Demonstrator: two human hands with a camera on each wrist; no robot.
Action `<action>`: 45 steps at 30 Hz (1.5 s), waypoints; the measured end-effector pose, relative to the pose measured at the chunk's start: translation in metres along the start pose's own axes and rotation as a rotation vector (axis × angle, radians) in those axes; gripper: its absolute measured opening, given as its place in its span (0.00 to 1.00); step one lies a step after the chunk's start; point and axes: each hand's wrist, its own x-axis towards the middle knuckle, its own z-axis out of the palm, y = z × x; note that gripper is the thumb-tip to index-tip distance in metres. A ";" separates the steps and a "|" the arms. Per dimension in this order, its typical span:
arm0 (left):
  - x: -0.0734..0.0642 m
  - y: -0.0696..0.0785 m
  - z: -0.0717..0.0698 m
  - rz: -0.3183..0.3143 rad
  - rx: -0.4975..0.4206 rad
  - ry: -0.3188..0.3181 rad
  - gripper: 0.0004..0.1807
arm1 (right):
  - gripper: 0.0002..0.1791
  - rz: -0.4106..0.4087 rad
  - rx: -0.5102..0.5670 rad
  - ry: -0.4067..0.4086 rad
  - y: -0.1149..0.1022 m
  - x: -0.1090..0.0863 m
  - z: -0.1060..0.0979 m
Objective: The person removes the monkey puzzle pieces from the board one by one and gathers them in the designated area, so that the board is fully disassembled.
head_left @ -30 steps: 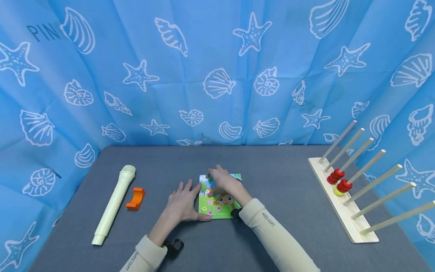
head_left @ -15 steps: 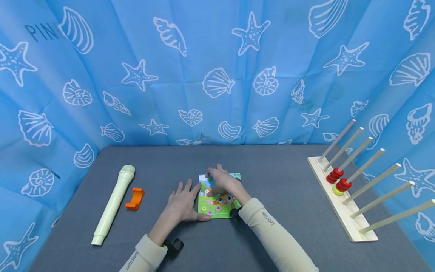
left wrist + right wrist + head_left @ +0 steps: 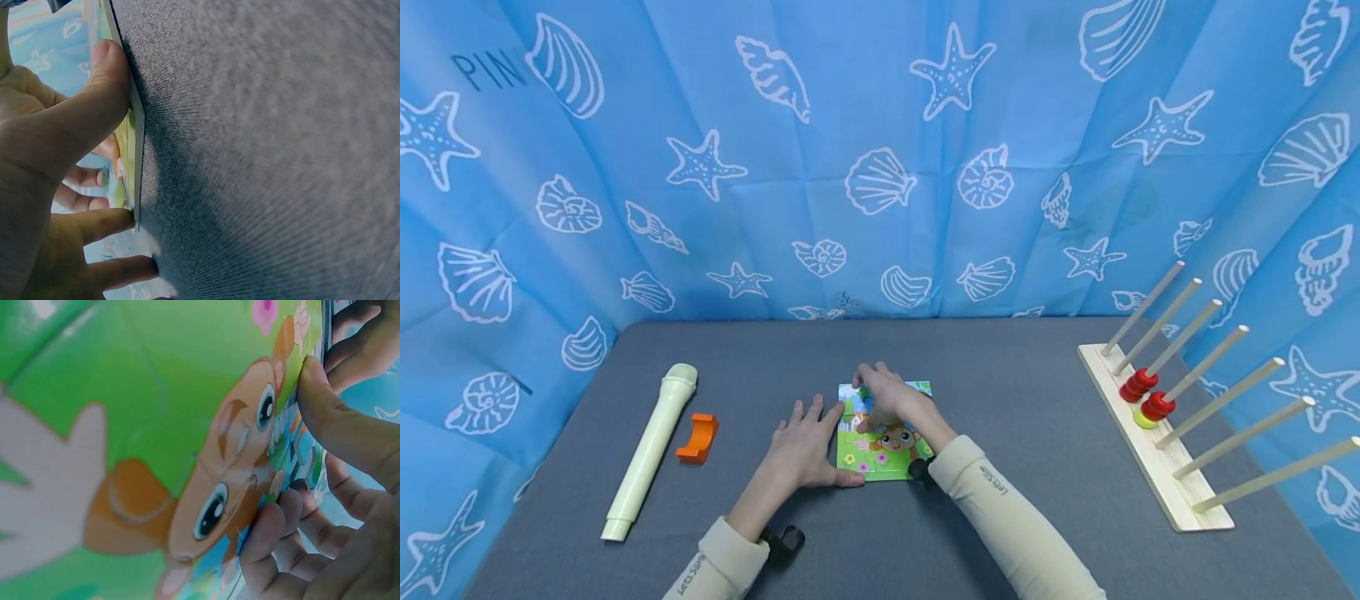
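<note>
A jigsaw puzzle point(image 3: 891, 467) with a monkey on green grass lies flat on the table. My left hand point(image 3: 805, 450) rests along its left side, fingers spread, thumb at the near left corner; in the left wrist view the thumb point(image 3: 109, 81) lies against the board's edge. Over the upper part of the puzzle is my right hand point(image 3: 891, 400), its fingers curled down. Its fingertips point(image 3: 290, 506) hold a small puzzle piece point(image 3: 312, 465) with a bit of green tree, tilted up from the picture. The right thumb point(image 3: 319, 387) touches the board. The hand hides part of the picture.
On the left lie a pale green toy microphone point(image 3: 651, 450) and an orange curved block point(image 3: 697, 438). To the right stands a wooden rack of pegs point(image 3: 1157, 442) with red and yellow rings point(image 3: 1153, 408). A blue shell-patterned curtain point(image 3: 880, 233) closes off the back and sides.
My right fingers shift slightly over the upper part of the puzzle, and the green tree piece under them shows a little differently. My left hand stays in place.
</note>
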 end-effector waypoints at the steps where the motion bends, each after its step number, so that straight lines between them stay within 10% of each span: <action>1: 0.000 0.000 0.000 0.000 0.000 -0.001 0.64 | 0.29 -0.009 0.003 0.009 0.000 -0.001 0.001; 30: -0.001 -0.001 0.000 0.013 0.001 0.003 0.64 | 0.26 -0.182 -0.066 0.188 0.008 -0.017 0.003; 45: 0.000 0.000 -0.001 0.013 -0.024 -0.044 0.58 | 0.27 -0.147 -0.037 0.231 0.050 -0.032 -0.025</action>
